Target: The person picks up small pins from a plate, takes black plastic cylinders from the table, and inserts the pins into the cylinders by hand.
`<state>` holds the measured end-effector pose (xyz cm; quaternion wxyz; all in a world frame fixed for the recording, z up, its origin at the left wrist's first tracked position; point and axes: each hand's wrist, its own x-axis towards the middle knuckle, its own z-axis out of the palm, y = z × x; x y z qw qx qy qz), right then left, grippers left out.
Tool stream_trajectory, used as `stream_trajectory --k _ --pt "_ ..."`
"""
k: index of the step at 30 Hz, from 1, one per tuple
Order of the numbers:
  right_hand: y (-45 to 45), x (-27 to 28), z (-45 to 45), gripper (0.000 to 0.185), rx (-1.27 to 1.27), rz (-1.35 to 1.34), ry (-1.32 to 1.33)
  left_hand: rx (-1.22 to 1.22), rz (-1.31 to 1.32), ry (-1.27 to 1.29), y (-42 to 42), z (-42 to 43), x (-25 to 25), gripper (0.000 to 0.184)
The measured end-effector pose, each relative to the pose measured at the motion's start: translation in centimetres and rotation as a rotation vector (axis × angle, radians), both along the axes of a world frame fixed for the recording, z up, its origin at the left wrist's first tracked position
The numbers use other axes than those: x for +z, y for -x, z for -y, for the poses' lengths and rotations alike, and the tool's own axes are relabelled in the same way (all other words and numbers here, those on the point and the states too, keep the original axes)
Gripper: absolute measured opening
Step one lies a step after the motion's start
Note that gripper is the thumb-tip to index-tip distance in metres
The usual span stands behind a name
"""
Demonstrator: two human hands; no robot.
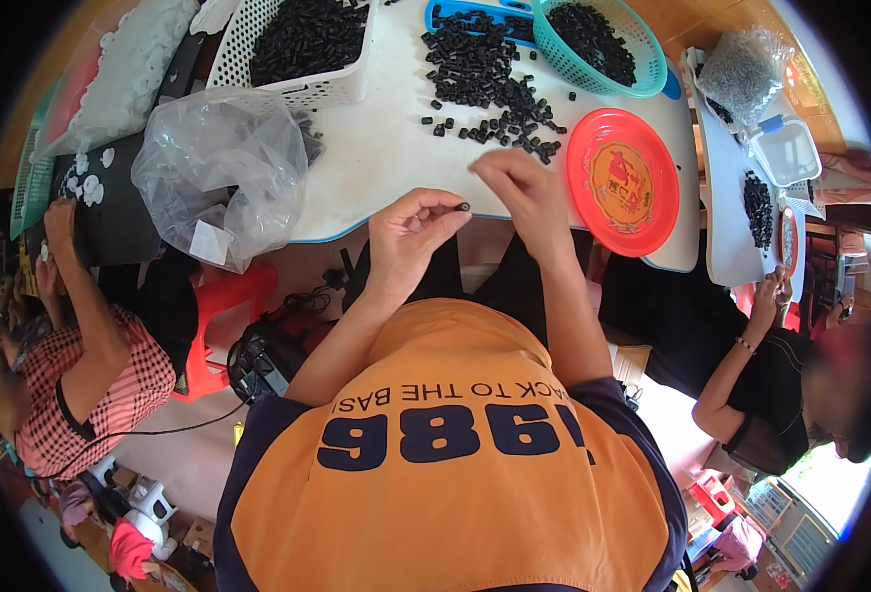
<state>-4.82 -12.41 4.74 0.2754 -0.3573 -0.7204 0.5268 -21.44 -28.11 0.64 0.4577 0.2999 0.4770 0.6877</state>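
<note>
My left hand (406, 242) pinches a small black cylindrical piece (464, 206) between thumb and fingertips, just past the table's near edge. To its right and a little higher is my right hand (526, 197), its thumb and index finger drawn together. Whether anything sits in that pinch is too small to make out. The two hands are apart. Beyond them, a loose pile of similar black pieces (470, 69) spreads over the white table (376, 138). A red plate (664, 192) with a yellow printed centre lies beside my right hand.
A white basket (332, 91) and a teal basket (641, 84) hold more black pieces; a blue tray (442, 12) lies between them. A clear plastic bag (223, 163) hangs over the table's left edge. Co-workers sit on the left (95, 370) and right (751, 385).
</note>
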Motion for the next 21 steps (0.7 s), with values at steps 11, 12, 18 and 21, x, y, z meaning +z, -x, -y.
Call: stream_trajectory --k 11,12,18,21 --pt "8.6 -9.2 -9.7 0.016 0.296 0.298 -0.901 0.124 0.055 0.064 3.3 3.2 -0.5 0.024" --pt "8.8 -9.6 -10.1 0.016 0.301 0.298 -0.901 0.129 0.057 0.064 3.5 3.3 -0.8 0.024" --pt "8.3 -9.3 -10.5 0.016 0.288 0.307 -0.939 0.150 0.126 0.048 3.4 2.9 -1.3 0.025" --pt "7.6 -4.7 -6.8 0.016 0.052 0.083 -0.341 0.162 0.189 0.019 3.9 2.5 -0.8 0.023"
